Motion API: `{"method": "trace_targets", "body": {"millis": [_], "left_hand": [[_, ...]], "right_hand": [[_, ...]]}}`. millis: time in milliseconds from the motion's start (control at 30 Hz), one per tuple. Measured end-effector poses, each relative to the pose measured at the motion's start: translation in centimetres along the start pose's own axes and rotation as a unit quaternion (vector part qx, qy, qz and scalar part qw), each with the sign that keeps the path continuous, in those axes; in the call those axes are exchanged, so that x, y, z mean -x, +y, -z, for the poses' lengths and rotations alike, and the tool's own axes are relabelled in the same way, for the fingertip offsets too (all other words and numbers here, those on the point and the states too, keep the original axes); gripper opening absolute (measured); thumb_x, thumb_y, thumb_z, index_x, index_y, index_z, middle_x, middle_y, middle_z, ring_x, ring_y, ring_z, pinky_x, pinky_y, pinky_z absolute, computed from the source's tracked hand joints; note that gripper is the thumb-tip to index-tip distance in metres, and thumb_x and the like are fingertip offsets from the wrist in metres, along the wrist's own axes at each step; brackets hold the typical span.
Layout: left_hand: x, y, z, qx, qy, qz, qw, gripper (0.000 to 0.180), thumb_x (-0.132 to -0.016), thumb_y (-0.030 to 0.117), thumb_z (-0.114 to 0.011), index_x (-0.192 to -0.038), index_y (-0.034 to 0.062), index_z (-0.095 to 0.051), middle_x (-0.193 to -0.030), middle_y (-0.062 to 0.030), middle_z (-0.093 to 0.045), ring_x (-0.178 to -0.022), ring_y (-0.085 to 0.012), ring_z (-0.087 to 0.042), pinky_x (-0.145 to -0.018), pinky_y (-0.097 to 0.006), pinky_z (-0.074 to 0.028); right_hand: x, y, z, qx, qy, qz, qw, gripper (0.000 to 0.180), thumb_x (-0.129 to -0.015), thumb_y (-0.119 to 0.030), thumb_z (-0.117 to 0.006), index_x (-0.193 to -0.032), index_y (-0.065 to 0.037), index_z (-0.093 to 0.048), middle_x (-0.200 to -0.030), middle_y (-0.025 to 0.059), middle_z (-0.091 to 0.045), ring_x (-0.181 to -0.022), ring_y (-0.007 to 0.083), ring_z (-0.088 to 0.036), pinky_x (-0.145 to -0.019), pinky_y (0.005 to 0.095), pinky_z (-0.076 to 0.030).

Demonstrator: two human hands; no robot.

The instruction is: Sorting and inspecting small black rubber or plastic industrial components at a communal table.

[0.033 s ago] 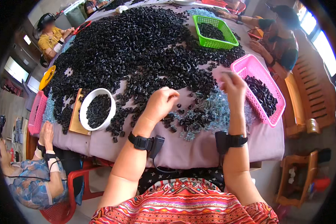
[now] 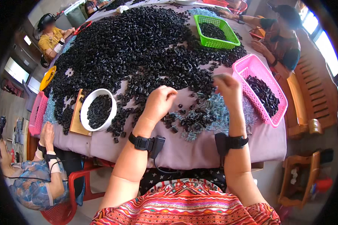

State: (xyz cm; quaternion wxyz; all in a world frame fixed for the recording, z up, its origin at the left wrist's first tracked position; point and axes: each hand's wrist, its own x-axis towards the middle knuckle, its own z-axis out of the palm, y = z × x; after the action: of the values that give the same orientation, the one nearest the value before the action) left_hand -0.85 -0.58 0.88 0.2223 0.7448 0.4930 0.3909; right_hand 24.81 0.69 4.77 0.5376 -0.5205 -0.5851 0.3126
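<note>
My left hand (image 2: 159,104) hovers above the near edge of a heap of small black plastic pieces (image 2: 139,48). Its fingers are curled and pressed together; whatever they hold, if anything, is too small to make out. To its right, my right hand (image 2: 229,92) is raised over a pile of small clear bluish pieces (image 2: 216,112), beside a pink basket (image 2: 241,71). Motion smears its bent fingers, so their grip cannot be told. Between and below the hands lie loose black pieces (image 2: 193,119) mixed with the clear ones. The pink basket holds black pieces.
A white bowl (image 2: 113,114) of black pieces rests at the left on a wooden board (image 2: 76,120). Farther off stands a green basket (image 2: 234,42). Co-workers sit around the cloth-covered table (image 2: 184,155); one at the left sits on a red chair (image 2: 87,180).
My right hand has shifted left, away from the pink basket. My left hand has moved slightly left, its fingers still curled.
</note>
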Motion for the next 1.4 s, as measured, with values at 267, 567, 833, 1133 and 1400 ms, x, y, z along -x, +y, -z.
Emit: {"method": "trace_targets", "body": {"millis": [267,567,833,1133,1400], "left_hand": [[0.2,-1.4,0.8,-0.181,0.010,0.020,0.983,0.016,-0.077,0.010,-0.071,-0.092,0.0069,-0.069,-0.086,-0.0077,-0.064,-0.087,-0.0280,-0.062,-0.078,-0.039,-0.051],[0.1,-1.1,1.1,-0.170,-0.006,0.019,0.985,0.019,-0.075,0.011,-0.073,-0.092,0.0056,-0.068,-0.090,-0.0106,-0.065,-0.091,-0.0298,-0.063,-0.080,-0.040,-0.051],[0.5,-1.1,2.1,-0.201,-0.035,0.030,0.979,0.018,-0.075,0.010,-0.072,-0.090,0.0035,-0.065,-0.091,-0.0122,-0.065,-0.089,-0.0301,-0.065,-0.077,-0.039,-0.052],[0.5,-0.7,1.5,-0.148,-0.035,0.026,0.988,0.018,-0.078,0.006,-0.071,-0.096,0.0045,-0.069,-0.090,-0.0128,-0.065,-0.085,-0.0295,-0.066,-0.076,-0.038,-0.053],[0.7,-0.4,1.8,-0.170,-0.070,0.033,0.982,0.017,-0.078,0.007,-0.073,-0.094,0.0046,-0.067,-0.091,-0.0129,-0.064,-0.085,-0.0301,-0.066,-0.076,-0.040,-0.052]], "right_hand": [[2.8,-2.1,-3.7,0.205,-0.263,0.021,0.942,0.016,-0.077,-0.009,-0.070,-0.090,0.000,-0.069,-0.077,0.0188,-0.067,-0.069,0.0301,-0.067,-0.067,0.0371,-0.052],[3.7,0.0,-5.8,0.348,-0.220,0.145,0.900,0.017,-0.077,-0.009,-0.068,-0.092,-0.003,-0.064,-0.089,0.0154,-0.063,-0.087,0.0376,-0.064,-0.077,0.0457,-0.052],[4.0,-1.8,-5.0,0.340,-0.310,0.101,0.882,0.018,-0.074,-0.013,-0.070,-0.089,-0.004,-0.067,-0.088,0.0165,-0.066,-0.090,0.0368,-0.064,-0.080,0.0457,-0.051],[2.5,0.2,-4.8,0.267,-0.116,0.095,0.952,0.011,-0.079,-0.009,-0.063,-0.086,-0.001,-0.063,-0.088,0.0186,-0.064,-0.086,0.0393,-0.064,-0.075,0.0451,-0.051],[3.2,-0.7,-4.7,0.298,-0.222,0.082,0.925,0.015,-0.077,-0.009,-0.069,-0.086,-0.001,-0.062,-0.086,0.0184,-0.064,-0.086,0.0384,-0.064,-0.073,0.0448,-0.051]]}}
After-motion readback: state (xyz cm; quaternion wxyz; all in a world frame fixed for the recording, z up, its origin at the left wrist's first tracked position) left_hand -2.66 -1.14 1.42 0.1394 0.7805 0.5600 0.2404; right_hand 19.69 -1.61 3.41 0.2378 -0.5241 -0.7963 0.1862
